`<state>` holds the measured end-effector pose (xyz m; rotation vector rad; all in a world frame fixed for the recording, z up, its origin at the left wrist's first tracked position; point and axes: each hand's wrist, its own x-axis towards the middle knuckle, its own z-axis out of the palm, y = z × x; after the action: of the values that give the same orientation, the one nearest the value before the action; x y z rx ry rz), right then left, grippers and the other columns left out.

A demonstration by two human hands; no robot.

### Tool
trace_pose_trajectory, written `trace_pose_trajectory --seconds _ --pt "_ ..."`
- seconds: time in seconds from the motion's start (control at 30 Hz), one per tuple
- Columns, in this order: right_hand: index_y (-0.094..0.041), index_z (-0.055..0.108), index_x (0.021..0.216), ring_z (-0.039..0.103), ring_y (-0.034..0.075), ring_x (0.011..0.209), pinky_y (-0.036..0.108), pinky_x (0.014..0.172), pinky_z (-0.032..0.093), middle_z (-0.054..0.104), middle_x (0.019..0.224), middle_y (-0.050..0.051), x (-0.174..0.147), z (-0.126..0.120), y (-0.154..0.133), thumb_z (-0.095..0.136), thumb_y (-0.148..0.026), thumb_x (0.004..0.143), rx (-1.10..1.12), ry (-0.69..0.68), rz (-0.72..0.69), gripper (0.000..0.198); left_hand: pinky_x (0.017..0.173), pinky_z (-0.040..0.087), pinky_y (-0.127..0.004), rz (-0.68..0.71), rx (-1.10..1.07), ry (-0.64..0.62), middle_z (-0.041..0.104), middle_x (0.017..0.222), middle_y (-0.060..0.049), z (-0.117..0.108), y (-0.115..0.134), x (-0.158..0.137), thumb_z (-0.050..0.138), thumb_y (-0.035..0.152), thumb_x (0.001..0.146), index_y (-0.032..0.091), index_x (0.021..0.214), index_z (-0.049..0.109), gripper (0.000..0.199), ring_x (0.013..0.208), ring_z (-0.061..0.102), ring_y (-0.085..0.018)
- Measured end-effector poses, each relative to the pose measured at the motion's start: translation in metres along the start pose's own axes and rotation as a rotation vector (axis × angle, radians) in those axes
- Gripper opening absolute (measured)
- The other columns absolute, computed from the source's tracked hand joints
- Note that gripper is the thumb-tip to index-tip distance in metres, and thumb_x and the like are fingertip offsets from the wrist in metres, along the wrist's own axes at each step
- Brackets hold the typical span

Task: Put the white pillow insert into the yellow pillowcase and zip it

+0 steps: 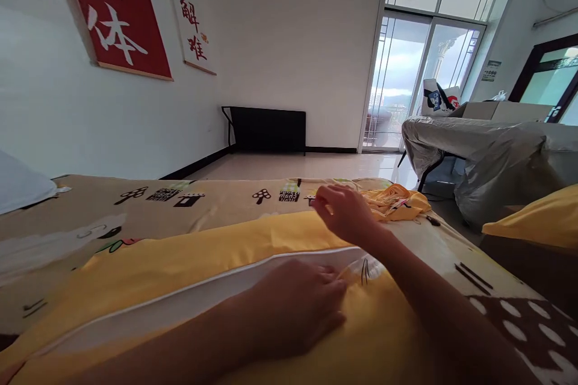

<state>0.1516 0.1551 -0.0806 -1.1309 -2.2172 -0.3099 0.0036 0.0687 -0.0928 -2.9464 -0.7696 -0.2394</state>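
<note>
A yellow cloth cover [266, 237] lies across the bed in front of me. Along it runs a long opening with a white edge, and pale cloth [189, 298] shows inside. My left hand [302, 301] rests on the cover at this opening, palm down, thumb apart from the fingers, which reach onto the pale cloth. Just beyond the opening, my right hand [345, 213] is raised over the far side of the cover with its fingers curled in. Whatever it may hold is hidden. Beside it, to the right, lies a bunched orange-yellow cloth [395, 201].
Beneath everything is a patterned beige bed sheet [235, 198]. At the left edge sits a white pillow [22, 183]; another yellow cloth [537, 216] is at the right. A plastic-covered table [478, 138] with bags and a box stands beyond, near glass doors [401, 78].
</note>
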Motion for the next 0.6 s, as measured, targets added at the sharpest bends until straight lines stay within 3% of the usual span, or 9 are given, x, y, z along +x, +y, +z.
trace_pose_trajectory --seconds 0.1,0.2,0.27,0.4,0.47,0.6 --pt "-0.018 0.061 0.095 0.057 0.017 0.094 0.033 0.087 0.039 0.066 0.095 0.005 -0.014 0.015 0.003 0.05 -0.037 0.091 0.282 -0.056 -0.089 0.023 0.052 0.044 -0.034 0.145 0.21 -0.098 0.064 0.063 -0.006 0.009 0.007 0.033 0.054 0.025 0.079 0.016 0.07 0.062 0.015 0.058 0.061 -0.021" --pt "-0.019 0.06 0.104 0.058 0.015 0.1 0.031 0.089 0.041 0.065 0.106 0.005 -0.038 0.031 0.023 0.048 -0.036 0.091 0.553 -0.103 0.054 0.025 0.038 0.032 -0.033 0.257 0.264 -0.158 0.059 0.051 -0.005 0.027 0.009 0.058 0.059 0.02 0.072 0.018 0.063 0.058 0.009 0.045 0.054 -0.02" --pt "-0.018 0.059 0.111 0.055 0.017 0.108 0.033 0.094 0.039 0.063 0.115 0.007 -0.051 0.037 0.039 0.053 -0.035 0.088 0.589 -0.172 0.084 0.029 0.034 0.027 -0.032 0.305 0.238 -0.144 0.057 0.048 -0.004 0.044 0.006 0.069 0.058 0.021 0.073 0.018 0.063 0.056 0.01 0.04 0.051 -0.02" --pt "-0.024 0.051 0.127 0.038 0.02 0.129 0.037 0.109 0.024 0.05 0.135 0.007 -0.06 0.036 0.068 0.063 -0.039 0.081 0.486 -0.367 -0.062 0.05 0.034 0.03 -0.032 0.28 0.218 -0.019 0.055 0.049 -0.002 0.082 -0.009 0.077 0.056 0.025 0.075 0.017 0.066 0.052 0.013 0.035 0.048 -0.018" --pt "-0.024 0.045 0.133 0.035 0.019 0.132 0.036 0.109 0.023 0.045 0.139 0.007 -0.061 0.032 0.077 0.063 -0.041 0.08 0.489 -0.429 -0.095 0.059 0.036 0.035 -0.032 0.276 0.243 0.07 0.055 0.051 -0.002 0.093 -0.014 0.073 0.054 0.023 0.076 0.018 0.068 0.05 0.01 0.038 0.048 -0.018" --pt "-0.026 0.035 0.14 0.033 0.021 0.133 0.036 0.108 0.024 0.04 0.143 0.006 -0.063 0.023 0.074 0.062 -0.033 0.077 0.451 -0.488 -0.132 0.069 0.046 0.041 -0.033 0.35 0.317 0.282 0.056 0.057 -0.003 0.091 -0.013 0.064 0.045 0.01 0.078 0.018 0.073 0.052 0.011 0.047 0.05 -0.017"
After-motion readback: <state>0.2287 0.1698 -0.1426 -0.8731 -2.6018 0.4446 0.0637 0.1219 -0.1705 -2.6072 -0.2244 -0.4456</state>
